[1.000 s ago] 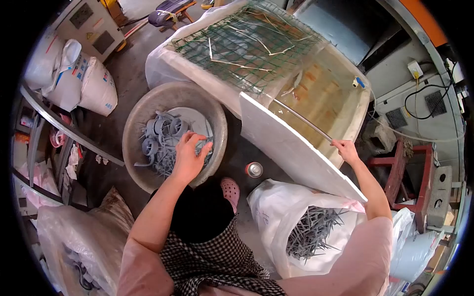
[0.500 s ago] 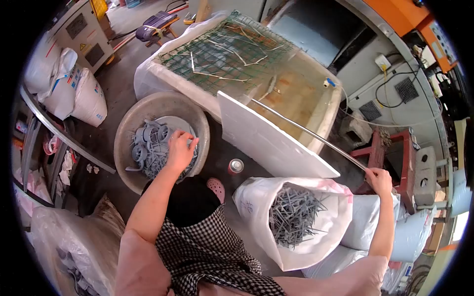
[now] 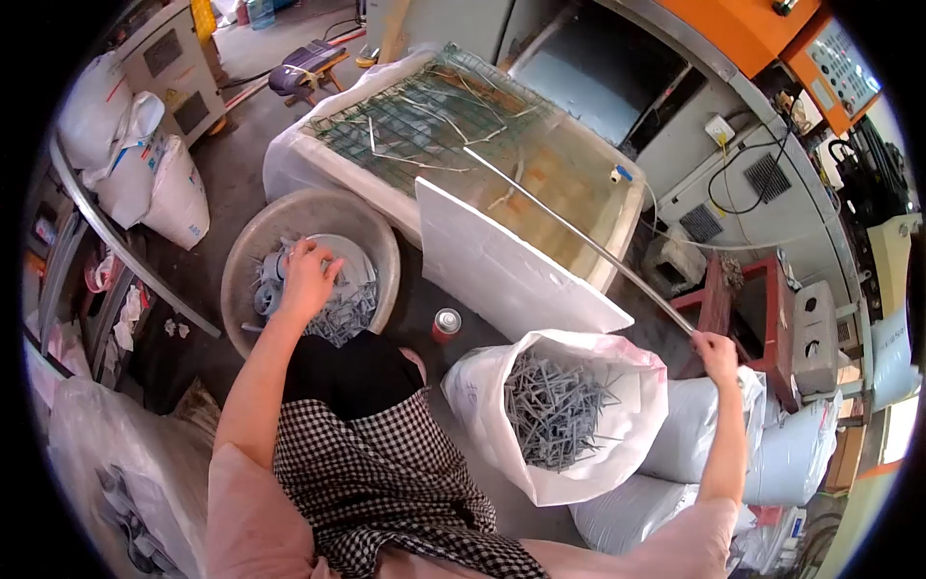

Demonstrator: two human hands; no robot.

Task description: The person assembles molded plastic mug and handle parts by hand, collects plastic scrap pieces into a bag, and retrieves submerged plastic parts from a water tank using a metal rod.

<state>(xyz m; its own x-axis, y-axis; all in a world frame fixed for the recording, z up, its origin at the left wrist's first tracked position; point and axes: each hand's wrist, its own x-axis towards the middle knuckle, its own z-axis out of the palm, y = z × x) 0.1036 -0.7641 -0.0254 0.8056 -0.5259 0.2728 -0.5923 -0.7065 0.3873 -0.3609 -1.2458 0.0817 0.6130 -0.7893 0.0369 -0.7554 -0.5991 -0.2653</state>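
My left hand (image 3: 309,277) is over a round grey basin (image 3: 378,224), its fingers bent and thumb apart, right beside grey plastic rings (image 3: 275,265). Whether the fingertips touch the rings is hidden. Loose grey plastic pieces (image 3: 359,307) and a pale round disc or lid (image 3: 349,253) also lie in the basin. At the right, my right hand (image 3: 717,357) is closed round the near end of a long thin metal rod (image 3: 588,243). The rod slants away over a white board (image 3: 511,261), its far end above a water-filled tub (image 3: 386,198).
A white sack (image 3: 482,410) of thin grey sticks (image 3: 559,410) stands open before me, near a spray can (image 3: 447,324). Green mesh (image 3: 415,116) covers part of the tub. Full sacks (image 3: 176,193) stand left; a red stand (image 3: 719,299) and concrete block (image 3: 815,333) right.
My left hand has moved leftward and away from me inside the basin, closer over the rings. The rod's far end has swung left over the tub, still in my right hand. The view has shifted slightly.
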